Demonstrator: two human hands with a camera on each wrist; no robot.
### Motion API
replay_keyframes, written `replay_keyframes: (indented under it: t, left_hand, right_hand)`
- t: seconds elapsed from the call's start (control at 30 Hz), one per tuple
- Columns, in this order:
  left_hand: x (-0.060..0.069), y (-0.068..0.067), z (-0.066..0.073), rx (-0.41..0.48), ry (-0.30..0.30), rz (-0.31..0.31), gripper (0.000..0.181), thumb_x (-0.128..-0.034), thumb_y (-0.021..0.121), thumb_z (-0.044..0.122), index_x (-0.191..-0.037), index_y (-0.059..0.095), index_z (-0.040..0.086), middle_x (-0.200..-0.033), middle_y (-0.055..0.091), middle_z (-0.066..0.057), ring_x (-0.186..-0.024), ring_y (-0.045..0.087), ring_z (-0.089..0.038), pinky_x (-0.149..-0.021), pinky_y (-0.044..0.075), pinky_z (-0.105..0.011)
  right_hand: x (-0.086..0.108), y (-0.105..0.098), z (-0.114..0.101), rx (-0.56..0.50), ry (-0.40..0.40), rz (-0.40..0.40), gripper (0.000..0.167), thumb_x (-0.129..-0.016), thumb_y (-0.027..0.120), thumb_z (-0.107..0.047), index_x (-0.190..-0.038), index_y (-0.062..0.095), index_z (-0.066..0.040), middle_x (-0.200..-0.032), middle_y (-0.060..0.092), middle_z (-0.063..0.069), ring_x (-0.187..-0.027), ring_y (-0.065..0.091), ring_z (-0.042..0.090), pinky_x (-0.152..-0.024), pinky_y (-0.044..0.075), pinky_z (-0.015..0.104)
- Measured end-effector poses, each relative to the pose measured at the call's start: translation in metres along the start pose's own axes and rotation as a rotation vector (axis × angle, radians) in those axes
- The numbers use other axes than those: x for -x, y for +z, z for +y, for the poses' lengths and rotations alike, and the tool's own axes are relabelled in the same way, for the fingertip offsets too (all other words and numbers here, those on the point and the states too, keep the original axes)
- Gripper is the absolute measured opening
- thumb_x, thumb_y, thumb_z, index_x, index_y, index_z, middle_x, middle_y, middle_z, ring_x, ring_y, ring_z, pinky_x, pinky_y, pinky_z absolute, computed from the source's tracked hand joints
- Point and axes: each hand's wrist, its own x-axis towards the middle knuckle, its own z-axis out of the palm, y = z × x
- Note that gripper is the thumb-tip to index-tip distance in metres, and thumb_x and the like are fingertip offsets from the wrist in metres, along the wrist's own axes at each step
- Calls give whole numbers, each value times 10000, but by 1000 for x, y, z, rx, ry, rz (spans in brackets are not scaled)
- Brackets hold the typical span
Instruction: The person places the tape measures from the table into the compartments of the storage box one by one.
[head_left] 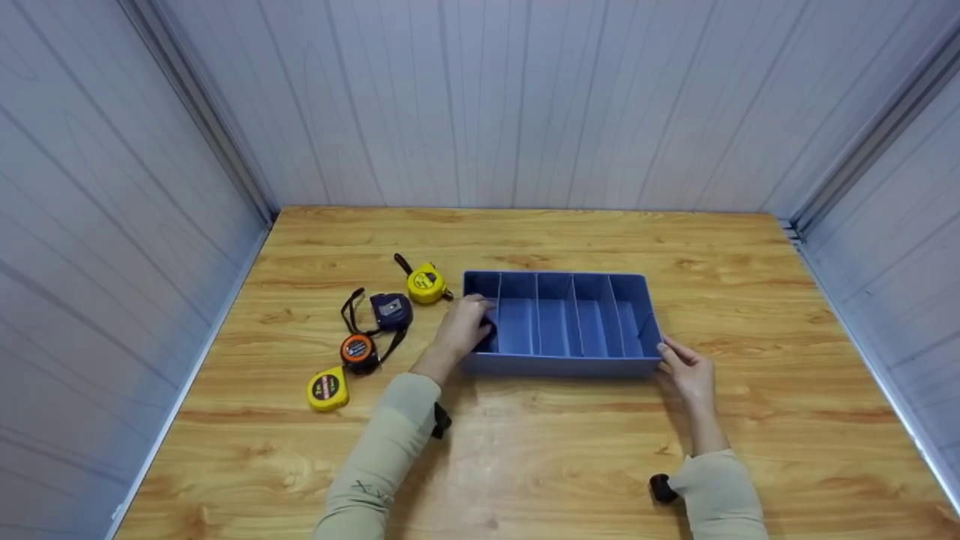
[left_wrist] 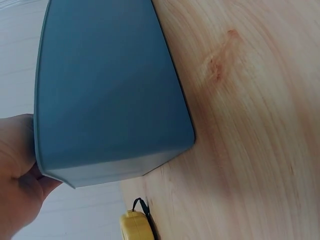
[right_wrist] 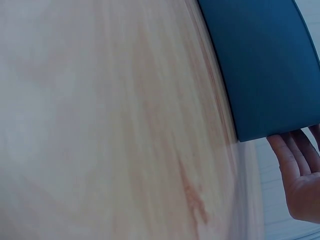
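Observation:
A blue box (head_left: 559, 366) with several compartments lies on the table. My left hand (head_left: 461, 326) reaches over its front left corner into the leftmost compartment, fingers curled round a dark object (head_left: 489, 327), mostly hidden; what it is I cannot tell. In the left wrist view the hand (left_wrist: 20, 175) is behind the rim of the box (left_wrist: 110, 90), its fingertips partly hidden. At the front right corner my right hand (head_left: 690, 375) holds the box, thumb at the rim. The right wrist view has this hand's (right_wrist: 300, 175) fingers against the end of the box (right_wrist: 270, 70).
Left of the box lie a yellow tape measure (head_left: 426, 284) with a black strap, a navy one (head_left: 391, 311), an orange and black one (head_left: 359, 352) and another yellow one (head_left: 328, 389). Pale panel walls (head_left: 480, 105) border the wooden table (head_left: 555, 450) at the back and sides.

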Motion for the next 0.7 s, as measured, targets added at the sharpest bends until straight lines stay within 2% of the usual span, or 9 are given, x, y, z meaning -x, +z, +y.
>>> replay_keyframes:
  t: [0.13,0.33,0.47,0.6,0.7]
  left_hand:
    - [1,-2,-1,72,-4,47,267,-785,639,58,-1044,639,-7,-996,606,-123,-940,569,-234,-785,465,-320]
    - [2,-7,-2,151,-35,80,289,-812,610,69,-1092,609,-5,-1014,597,-123,-865,589,-197,-731,479,-288]
    - [3,-11,-5,170,-54,84,311,-831,593,93,-1127,589,0,-998,595,-120,-778,581,-165,-686,480,-274]
    - [3,-15,-8,180,-66,99,320,-837,581,96,-1140,580,-8,-943,607,-120,-719,564,-149,-658,477,-275]
    - [3,-19,-11,188,-86,116,324,-839,574,91,-1146,573,-15,-944,615,-131,-754,570,-172,-693,476,-295]
  right_hand:
    - [5,2,-9,24,43,15,422,-799,655,-137,-1136,541,91,-838,618,-123,-802,607,47,-686,495,228]
    - [3,3,-7,76,3,32,381,-806,636,-97,-1120,548,102,-818,606,-178,-756,576,-57,-690,459,137]
    - [3,3,-6,82,15,30,388,-812,634,-119,-1130,550,86,-783,593,-212,-743,571,-67,-689,460,140]
    - [3,3,-7,134,34,33,377,-818,634,-152,-1134,572,43,-843,600,-163,-754,555,-77,-691,457,139]
    - [3,3,-7,165,39,34,381,-820,634,-182,-1134,580,27,-900,604,-106,-762,547,-80,-695,452,134]
